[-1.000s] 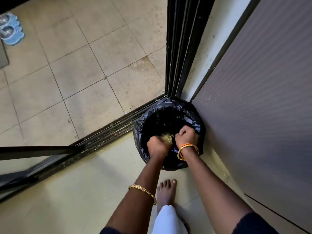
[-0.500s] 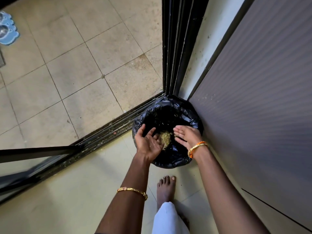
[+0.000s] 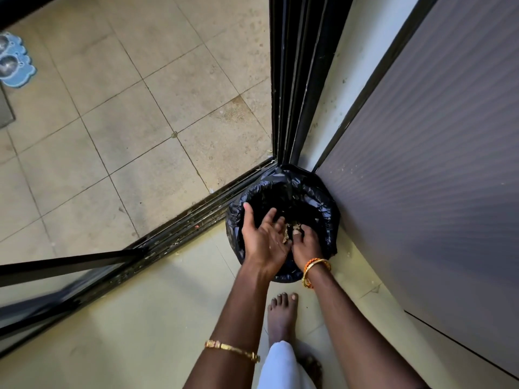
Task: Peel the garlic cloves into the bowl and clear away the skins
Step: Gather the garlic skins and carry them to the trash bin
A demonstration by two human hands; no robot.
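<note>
No text, label, brand or number can be read anywhere.
</note>
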